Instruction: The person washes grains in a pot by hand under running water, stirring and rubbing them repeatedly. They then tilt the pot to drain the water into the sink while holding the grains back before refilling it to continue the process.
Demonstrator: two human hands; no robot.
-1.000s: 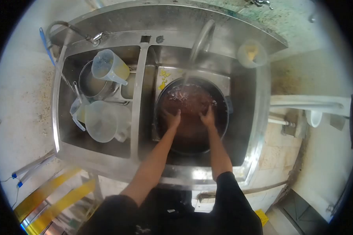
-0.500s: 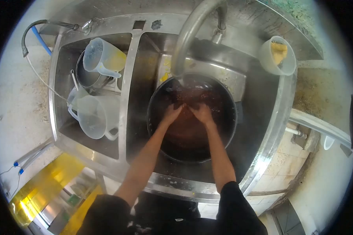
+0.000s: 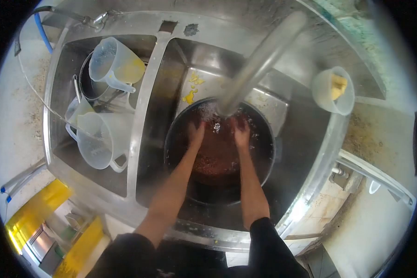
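A large black pot (image 3: pixel 268 157) stands in the right sink basin, holding reddish-brown water with small grains or beans that I cannot make out clearly. My left hand (image 3: pixel 197 133) dips into the water on the left side, its fingers stretched forward and partly covered. On the right side, my right hand (image 3: pixel 241 132) is also partly under the surface, fingers extended and somewhat apart. Neither hand visibly holds anything. A metal faucet (image 3: pixel 259 67) reaches over the pot, and the water beneath its spout is bubbly between my hands.
In the left basin lie clear plastic jugs (image 3: pixel 97 143), another jug with yellow residue (image 3: pixel 129 69) and a dark pan (image 3: pixel 87 85). A plastic cup (image 3: pixel 322 92) with a yellow sponge (image 3: pixel 338 87) sits on the right rim. Yellow scraps (image 3: pixel 190 96) lie behind the pot.
My hands have parted from close together at the pot's middle to opposite sides. The faucet now slants from the upper right, and its spout sits lower over the pot. The view has shifted slightly.
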